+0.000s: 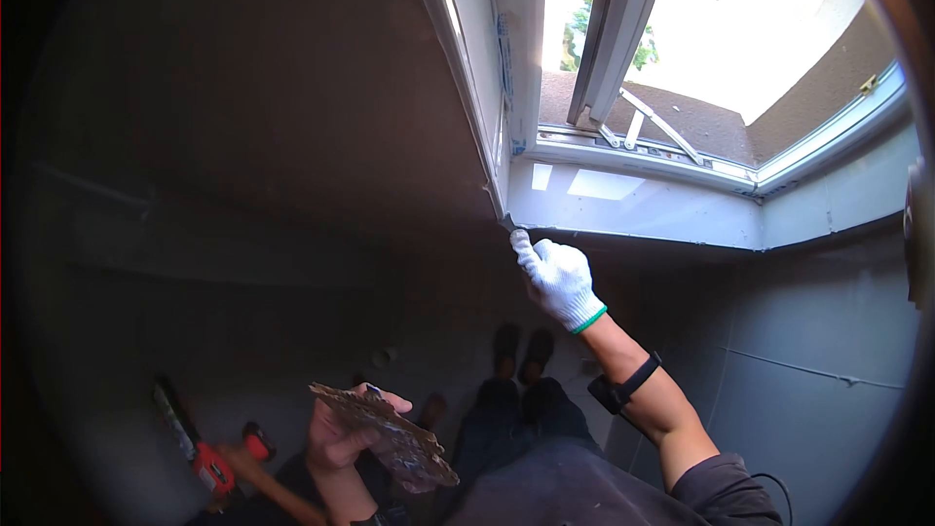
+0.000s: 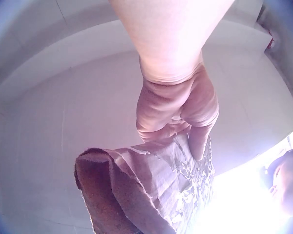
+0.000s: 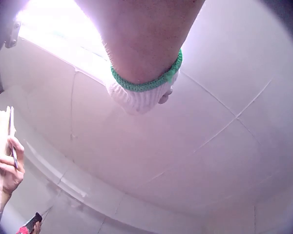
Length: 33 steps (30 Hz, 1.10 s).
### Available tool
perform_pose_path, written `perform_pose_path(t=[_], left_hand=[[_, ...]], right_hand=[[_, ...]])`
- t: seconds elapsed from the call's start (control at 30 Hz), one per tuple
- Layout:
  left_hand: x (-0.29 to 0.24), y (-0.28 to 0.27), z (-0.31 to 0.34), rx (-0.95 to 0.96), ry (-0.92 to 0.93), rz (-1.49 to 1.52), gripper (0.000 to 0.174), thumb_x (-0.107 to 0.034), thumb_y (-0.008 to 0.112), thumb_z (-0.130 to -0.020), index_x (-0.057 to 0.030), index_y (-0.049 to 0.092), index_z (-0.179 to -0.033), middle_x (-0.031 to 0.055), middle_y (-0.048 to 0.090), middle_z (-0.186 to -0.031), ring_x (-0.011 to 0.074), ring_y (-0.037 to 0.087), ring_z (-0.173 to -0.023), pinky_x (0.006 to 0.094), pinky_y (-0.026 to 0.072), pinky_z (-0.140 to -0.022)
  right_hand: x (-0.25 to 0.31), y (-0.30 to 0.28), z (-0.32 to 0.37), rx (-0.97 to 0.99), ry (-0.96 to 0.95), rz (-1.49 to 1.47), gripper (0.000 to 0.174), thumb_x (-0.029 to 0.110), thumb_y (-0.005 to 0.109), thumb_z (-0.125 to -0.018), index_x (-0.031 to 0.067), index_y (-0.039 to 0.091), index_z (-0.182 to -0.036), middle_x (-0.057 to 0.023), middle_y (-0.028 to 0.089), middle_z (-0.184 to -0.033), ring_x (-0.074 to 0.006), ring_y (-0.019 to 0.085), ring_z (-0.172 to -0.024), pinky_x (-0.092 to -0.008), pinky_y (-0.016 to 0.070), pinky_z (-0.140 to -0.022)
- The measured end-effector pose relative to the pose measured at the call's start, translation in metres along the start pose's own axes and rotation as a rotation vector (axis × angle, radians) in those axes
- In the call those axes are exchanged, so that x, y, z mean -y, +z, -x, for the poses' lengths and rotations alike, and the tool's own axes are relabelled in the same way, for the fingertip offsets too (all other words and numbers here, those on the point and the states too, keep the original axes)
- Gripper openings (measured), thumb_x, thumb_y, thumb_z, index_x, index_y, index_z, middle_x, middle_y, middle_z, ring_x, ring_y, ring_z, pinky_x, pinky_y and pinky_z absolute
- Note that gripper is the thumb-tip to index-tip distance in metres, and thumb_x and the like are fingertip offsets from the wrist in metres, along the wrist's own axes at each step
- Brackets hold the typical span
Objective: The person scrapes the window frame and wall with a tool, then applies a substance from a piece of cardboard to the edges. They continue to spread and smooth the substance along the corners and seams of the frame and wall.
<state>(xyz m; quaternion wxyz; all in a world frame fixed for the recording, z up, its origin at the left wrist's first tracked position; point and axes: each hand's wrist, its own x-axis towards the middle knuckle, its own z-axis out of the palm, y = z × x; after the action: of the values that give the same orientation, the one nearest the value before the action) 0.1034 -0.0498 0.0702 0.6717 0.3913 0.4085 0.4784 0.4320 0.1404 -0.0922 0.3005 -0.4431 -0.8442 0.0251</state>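
dim wall point(image 1: 243, 107), ragged sheet point(image 1: 414, 446) mostly beyond left grip point(image 1: 339, 443), apparently

In front of you, bright daylight pours through an open window point(image 1: 623, 0) with a pale frame, throwing light patches onto the white sill point(image 1: 672, 209). Grey wall point(image 1: 808, 331) with thin raised lines stands to your right; shadow darkens your left.

I can read no text; the blue print point(image 1: 504, 51) on the window frame point(image 1: 527, 44) is too small.
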Motion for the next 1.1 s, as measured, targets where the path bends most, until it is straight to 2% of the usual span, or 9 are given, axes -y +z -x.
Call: perform_pose_path(t=[0.5,0.8,0.9,1.0,1.03,1.1], left_hand=[[-0.001,-0.005,0.001,0.018,0.027,0.052,0.059,0.0,0.077,-0.09,-0.0108,0.062,-0.146,0.0351,0.068,-0.124,0.037,0.071,-0.117,0.0446,0.0563,-0.099],[0.003,-0.013,0.001,0.009,0.049,0.038,0.06,0.001,0.076,-0.089,-0.0114,0.062,-0.146,0.0342,0.069,-0.124,0.0365,0.071,-0.116,0.045,0.0556,-0.1],[0.0,-0.007,-0.002,-0.027,0.057,0.07,0.052,0.0,0.077,-0.087,-0.003,0.066,-0.138,0.0326,0.07,-0.122,0.034,0.072,-0.113,0.043,0.055,-0.099],[-0.008,-0.003,-0.006,-0.013,0.042,0.081,0.041,-0.001,0.077,-0.086,0.0064,0.068,-0.124,0.0312,0.071,-0.118,0.0308,0.072,-0.108,0.0401,0.0545,-0.097],[-0.008,-0.001,-0.007,-0.023,0.05,0.093,0.036,-0.001,0.077,-0.087,0.0066,0.07,-0.121,0.0319,0.071,-0.117,0.0285,0.073,-0.102,0.0375,0.0569,-0.091],[-0.009,0.002,-0.009,-0.042,0.063,0.118,0.026,-0.001,0.078,-0.089,0.007,0.073,-0.113,0.0332,0.07,-0.116,0.0238,0.076,-0.089,0.0324,0.0618,-0.08]], right_hand=[[0.0,0.013,0.005,-0.026,-0.007,0.043,0.052,0.008,0.068,-0.088,0.0025,0.062,-0.139,-0.0085,0.058,-0.075,-0.0259,0.061,-0.062,-0.0413,0.0492,-0.052],[0.014,0.001,0.005,0.187,0.065,0.243,0.047,0.01,0.063,-0.092,0.003,0.062,-0.139,-0.0089,0.058,-0.076,-0.0247,0.063,-0.063,-0.0406,0.0499,-0.052],[0.021,-0.009,-0.003,0.253,0.061,0.333,0.055,0.006,0.065,-0.088,0.0044,0.06,-0.143,-0.0095,0.059,-0.079,-0.0254,0.063,-0.065,-0.0413,0.0493,-0.053],[0.029,-0.028,-0.016,0.302,0.026,0.426,0.042,0.01,0.062,-0.093,0.0027,0.064,-0.133,-0.0077,0.06,-0.078,-0.0228,0.064,-0.066,-0.0388,0.0495,-0.053],[0.03,-0.032,-0.019,0.307,0.021,0.438,0.038,0.01,0.061,-0.094,0.0029,0.065,-0.131,-0.0076,0.061,-0.078,-0.0226,0.065,-0.066,-0.0387,0.0499,-0.054],[0.03,-0.038,-0.021,0.365,0.043,0.447,0.043,0.009,0.062,-0.093,0.0048,0.064,-0.135,-0.0078,0.061,-0.08,-0.0234,0.065,-0.068,-0.0396,0.0498,-0.055]])
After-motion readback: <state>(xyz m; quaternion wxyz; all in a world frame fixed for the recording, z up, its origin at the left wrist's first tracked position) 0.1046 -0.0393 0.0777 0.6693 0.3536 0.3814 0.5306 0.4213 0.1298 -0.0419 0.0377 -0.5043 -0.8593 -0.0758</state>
